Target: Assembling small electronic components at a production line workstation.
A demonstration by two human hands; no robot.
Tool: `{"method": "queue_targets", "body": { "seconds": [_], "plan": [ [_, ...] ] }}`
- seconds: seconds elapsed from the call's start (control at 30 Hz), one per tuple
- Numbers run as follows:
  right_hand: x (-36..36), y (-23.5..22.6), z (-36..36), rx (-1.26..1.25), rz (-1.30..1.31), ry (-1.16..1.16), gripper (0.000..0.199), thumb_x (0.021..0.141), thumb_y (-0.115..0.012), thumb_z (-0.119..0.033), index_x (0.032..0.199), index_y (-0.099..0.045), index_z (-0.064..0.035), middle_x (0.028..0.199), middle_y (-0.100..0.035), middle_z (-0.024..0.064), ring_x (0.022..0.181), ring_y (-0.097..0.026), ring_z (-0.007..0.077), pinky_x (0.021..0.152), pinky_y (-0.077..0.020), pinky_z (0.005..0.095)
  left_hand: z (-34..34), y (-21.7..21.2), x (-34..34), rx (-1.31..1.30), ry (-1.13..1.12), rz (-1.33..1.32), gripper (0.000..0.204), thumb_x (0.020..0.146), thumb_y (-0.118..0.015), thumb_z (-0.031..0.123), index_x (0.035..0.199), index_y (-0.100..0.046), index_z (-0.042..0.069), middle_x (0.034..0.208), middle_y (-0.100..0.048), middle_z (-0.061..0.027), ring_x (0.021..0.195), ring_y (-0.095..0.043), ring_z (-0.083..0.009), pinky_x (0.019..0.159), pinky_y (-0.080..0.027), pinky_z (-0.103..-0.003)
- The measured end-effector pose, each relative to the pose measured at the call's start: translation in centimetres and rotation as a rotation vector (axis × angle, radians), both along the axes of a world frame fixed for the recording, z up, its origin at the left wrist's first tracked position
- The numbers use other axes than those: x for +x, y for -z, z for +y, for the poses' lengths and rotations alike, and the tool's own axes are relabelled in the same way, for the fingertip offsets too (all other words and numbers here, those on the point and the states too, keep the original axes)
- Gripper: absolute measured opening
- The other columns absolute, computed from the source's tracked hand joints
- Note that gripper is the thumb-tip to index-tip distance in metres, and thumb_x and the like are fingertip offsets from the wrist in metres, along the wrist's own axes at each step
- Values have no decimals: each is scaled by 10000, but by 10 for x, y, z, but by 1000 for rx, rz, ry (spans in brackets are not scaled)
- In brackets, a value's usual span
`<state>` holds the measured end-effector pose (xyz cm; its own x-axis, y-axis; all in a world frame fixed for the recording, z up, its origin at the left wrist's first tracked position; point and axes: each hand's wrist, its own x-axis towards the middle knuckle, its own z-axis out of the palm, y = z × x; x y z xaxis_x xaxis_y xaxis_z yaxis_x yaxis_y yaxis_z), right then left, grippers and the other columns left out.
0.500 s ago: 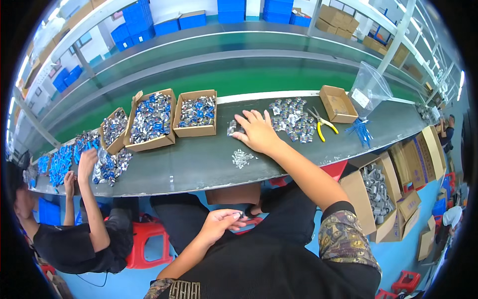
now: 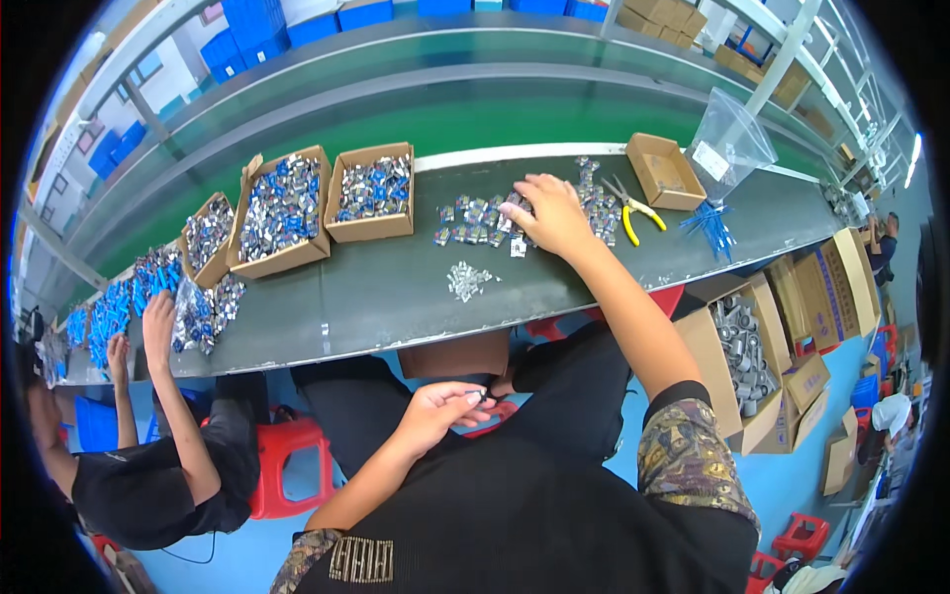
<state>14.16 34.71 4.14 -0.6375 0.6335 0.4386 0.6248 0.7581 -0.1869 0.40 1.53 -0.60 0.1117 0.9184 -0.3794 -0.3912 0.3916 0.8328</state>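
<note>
Over my lap, my left hand (image 2: 435, 413) is closed in a pinch on a small metal part (image 2: 482, 394), silver and dark; its exact kind is too small to tell. My right hand (image 2: 554, 216) lies over a spread of small silver-and-blue metal parts (image 2: 475, 220) on the dark bench, fingers stretched out and touching some of them. The parts beneath the palm are hidden. Nearer to me, a little heap of tiny silver pieces (image 2: 465, 281) sits apart. Yellow-handled pliers (image 2: 633, 213) rest just right of the spread parts.
Cardboard boxes of similar parts (image 2: 282, 208) (image 2: 372, 193) stand left. A small carton (image 2: 665, 171), clear bag (image 2: 730, 148) and blue ties (image 2: 710, 233) are right. Below, an open carton (image 2: 744, 356) holds grey fittings. A co-worker's hands (image 2: 158, 327) handle blue pieces at far left.
My right hand has moved right across the parts, which now spread out to its left as well. My left hand keeps its pinch over my lap. The view has tilted slightly downward.
</note>
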Motion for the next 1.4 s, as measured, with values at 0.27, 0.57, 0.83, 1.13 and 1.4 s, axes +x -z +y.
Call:
{"method": "queue_targets", "body": {
  "seconds": [0.27, 0.57, 0.83, 1.13, 1.4],
  "plan": [
    [12, -15, -109, -156, 320, -212, 151, 789, -716, -104, 922, -689, -39, 925, -646, 110, 797, -623, 289, 732, -501, 350, 6, 2, 0, 19, -79, -88, 201, 931, -608, 151, 1066, -566, 8, 1005, -680, -185, 838, -696, -231, 713, -572, -306],
    [13, 6, -133, -213, 355, -96, 185, 766, -735, -90, 942, -697, -47, 865, -596, 82, 834, -580, 250, 709, -475, 334, 8, 5, 4, 12, -118, -92, 173, 927, -615, 138, 1035, -576, 9, 894, -690, -154, 734, -690, -206, 667, -571, -297],
    [10, 13, -127, -240, 431, -79, 155, 764, -732, -84, 905, -692, -32, 808, -587, 87, 763, -581, 254, 675, -474, 344, 5, 6, 5, 4, -151, -84, 169, 923, -619, 130, 1033, -585, 5, 891, -690, -153, 731, -689, -200, 668, -570, -296],
    [15, -11, -165, -855, 651, -196, 86, 872, -652, -59, 859, -644, 26, 897, -631, 75, 747, -601, 97, 639, -474, 240, 19, -52, -4, 235, -372, 41, 228, 888, -653, 86, 1070, -620, -48, 944, -693, -206, 805, -707, -252, 694, -585, -320],
    [13, 8, -225, -1530, 1302, -419, 124, 914, -617, -103, 981, -593, 0, 983, -609, 126, 824, -615, 168, 731, -514, 296, 20, -57, 14, 412, -491, 145, 187, 860, -663, -18, 1040, -627, -53, 952, -692, -187, 840, -702, -234, 715, -583, -300]
  ]
}}
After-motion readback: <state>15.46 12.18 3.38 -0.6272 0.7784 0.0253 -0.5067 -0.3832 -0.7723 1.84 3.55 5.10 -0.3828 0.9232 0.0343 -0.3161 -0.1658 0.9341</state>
